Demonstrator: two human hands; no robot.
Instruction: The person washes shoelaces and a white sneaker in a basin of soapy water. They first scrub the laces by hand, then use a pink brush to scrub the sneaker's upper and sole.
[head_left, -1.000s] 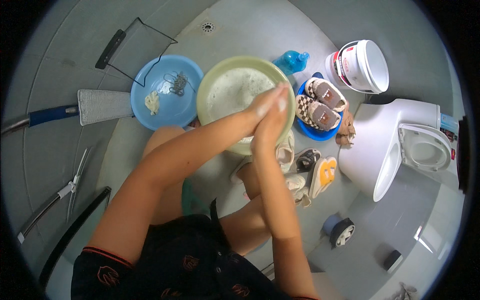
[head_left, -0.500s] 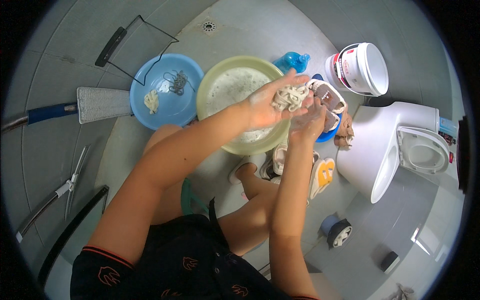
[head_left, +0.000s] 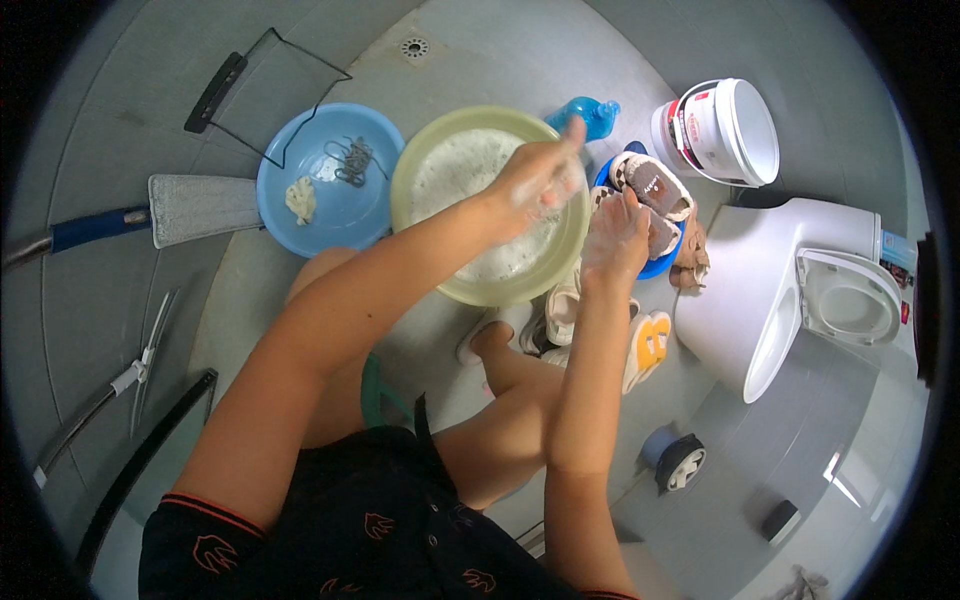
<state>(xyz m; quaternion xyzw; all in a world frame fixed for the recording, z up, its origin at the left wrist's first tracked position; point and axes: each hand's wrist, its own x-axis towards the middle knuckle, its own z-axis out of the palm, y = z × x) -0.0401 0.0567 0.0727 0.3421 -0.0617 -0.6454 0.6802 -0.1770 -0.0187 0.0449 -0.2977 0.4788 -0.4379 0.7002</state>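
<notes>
My left hand, streaked with suds, hovers over the right part of a pale yellow-green basin of foamy water. Its fingers are curled in and the thumb sticks up; whatever is inside the grasp is hidden. My right hand, wet and lathered, is lifted just right of the basin, fingers loosely extended and nothing seen in them. Behind it, pale shoes with brown insoles sit in a blue basin. In the light blue basin at left lie grey shoelaces and a cream bundle of laces.
A blue bottle lies beyond the green basin, near a white bucket. The toilet stands at right. Yellow-and-white slippers and other shoes are on the floor. A mop pad touches the light blue basin; a wire handle overhangs it.
My left hand has turned over and its fingers have curled; the cream laces that lay on its palm are out of sight. My hands have moved apart.
</notes>
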